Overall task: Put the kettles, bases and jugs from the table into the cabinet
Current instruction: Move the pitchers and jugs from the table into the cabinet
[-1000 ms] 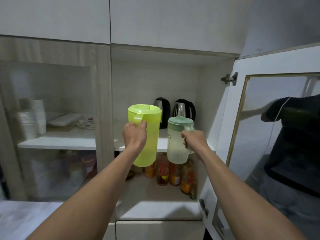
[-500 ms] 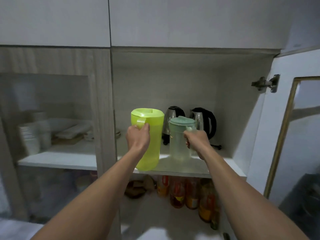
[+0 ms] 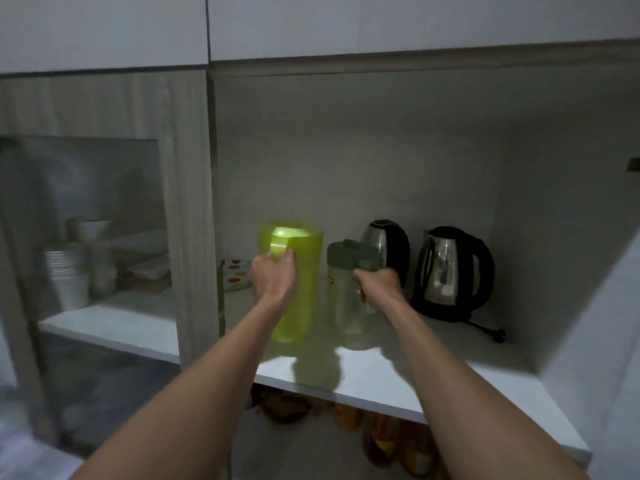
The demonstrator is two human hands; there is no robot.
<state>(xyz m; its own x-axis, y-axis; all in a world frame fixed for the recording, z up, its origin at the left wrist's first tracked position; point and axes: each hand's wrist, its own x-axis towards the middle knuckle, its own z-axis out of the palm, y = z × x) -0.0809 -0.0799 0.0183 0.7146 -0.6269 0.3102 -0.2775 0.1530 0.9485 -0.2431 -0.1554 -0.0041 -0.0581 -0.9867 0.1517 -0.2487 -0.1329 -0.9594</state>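
A lime-green plastic jug (image 3: pixel 297 285), gripped by the left hand (image 3: pixel 273 280), and a pale lidded jug (image 3: pixel 348 299), gripped by the right hand (image 3: pixel 379 284), have been brought onto the cabinet shelf (image 3: pixel 398 372), two steel kettles (image 3: pixel 450 271) at two o'clock; release remains

— What's sitting on that white cabinet shelf (image 3: pixel 408 372) right now?

— Two steel kettles with black handles are standing at the back right: the nearer kettle (image 3: pixel 453 271) on its black base (image 3: pixel 446 315), the other kettle (image 3: pixel 384 242) just beside it.

— And up front?

— The lime-green jug (image 3: pixel 301 289) and the pale green-lidded jug (image 3: pixel 346 299) are standing side by side; a polka-dot plate (image 3: pixel 235 275) is lying far left.
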